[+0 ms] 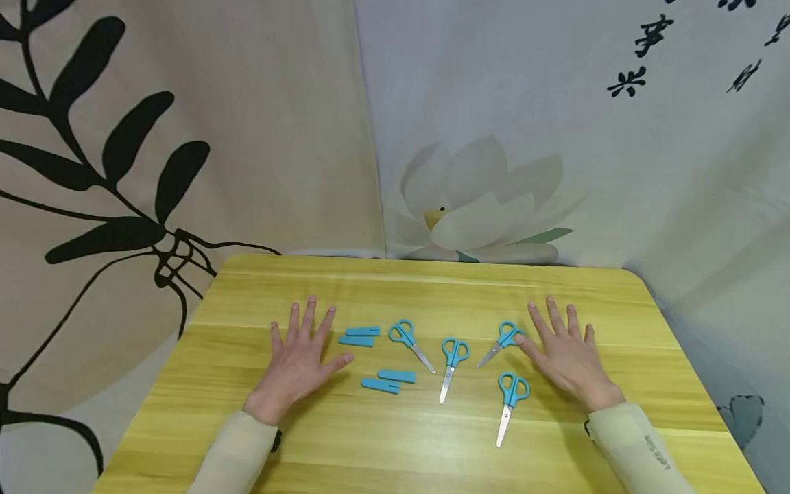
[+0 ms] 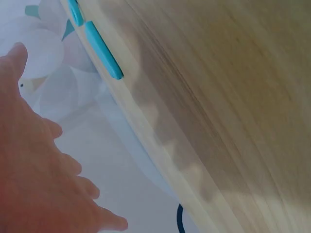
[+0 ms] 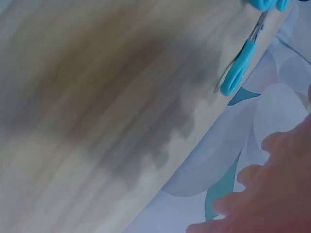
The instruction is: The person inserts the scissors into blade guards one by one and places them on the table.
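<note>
Both hands are held palm down over the table with fingers spread, and each holds nothing. My left hand (image 1: 296, 367) is to the left of several blue blade covers (image 1: 363, 331), which lie in two pairs. One blade cover (image 2: 104, 50) also shows in the left wrist view, beyond the thumb. Several blue-handled scissors with bare blades lie across the middle. My right hand (image 1: 569, 362) is nearest the upper right scissors (image 1: 506, 333); its thumb overlaps their handle in the head view. Among the others are the leftmost scissors (image 1: 404, 334) and the front scissors (image 1: 513, 391).
The yellow wood-grain table (image 1: 432, 460) has rounded far corners. Behind it hang a beige curtain (image 1: 296, 137) with dark leaves and a pale curtain (image 1: 494, 82) with a flower print. Shadows of the hands fall on the tabletop.
</note>
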`<state>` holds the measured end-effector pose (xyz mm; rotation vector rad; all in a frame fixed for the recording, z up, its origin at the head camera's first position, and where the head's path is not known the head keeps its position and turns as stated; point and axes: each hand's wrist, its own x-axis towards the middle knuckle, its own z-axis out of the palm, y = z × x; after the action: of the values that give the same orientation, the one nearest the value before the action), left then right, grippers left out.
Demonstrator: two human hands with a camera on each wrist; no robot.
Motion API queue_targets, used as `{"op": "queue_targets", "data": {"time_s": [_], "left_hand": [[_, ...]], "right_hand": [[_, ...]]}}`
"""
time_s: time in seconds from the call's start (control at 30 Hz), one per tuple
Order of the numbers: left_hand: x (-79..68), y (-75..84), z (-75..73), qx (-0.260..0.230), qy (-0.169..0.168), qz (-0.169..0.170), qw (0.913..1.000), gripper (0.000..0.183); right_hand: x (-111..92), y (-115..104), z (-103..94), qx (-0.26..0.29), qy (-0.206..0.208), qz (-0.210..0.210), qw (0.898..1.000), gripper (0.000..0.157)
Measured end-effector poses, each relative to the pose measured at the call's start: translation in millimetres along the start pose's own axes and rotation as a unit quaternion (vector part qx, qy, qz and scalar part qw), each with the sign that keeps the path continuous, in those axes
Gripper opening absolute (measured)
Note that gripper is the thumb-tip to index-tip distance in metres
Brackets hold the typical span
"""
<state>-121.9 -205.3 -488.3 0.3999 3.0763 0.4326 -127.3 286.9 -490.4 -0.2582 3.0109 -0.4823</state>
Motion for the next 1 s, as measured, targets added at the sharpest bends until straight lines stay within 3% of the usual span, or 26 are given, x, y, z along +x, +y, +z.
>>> {"op": "queue_targets", "data": {"time_s": [0.63, 1.0], "left_hand": [[1.1, 11.9, 12.2, 0.006, 0.013, 0.029, 0.9995, 0.091], [8.0, 11.2, 17.1, 0.000, 0.002, 0.045, 0.9990, 0.090]], "right_hand": [[2, -5, 8.8, 0.003, -0.003, -0.030, 1.000, 0.082], [12, 1, 6.5, 0.025, -0.002, -0.081, 0.996, 0.079]]}}
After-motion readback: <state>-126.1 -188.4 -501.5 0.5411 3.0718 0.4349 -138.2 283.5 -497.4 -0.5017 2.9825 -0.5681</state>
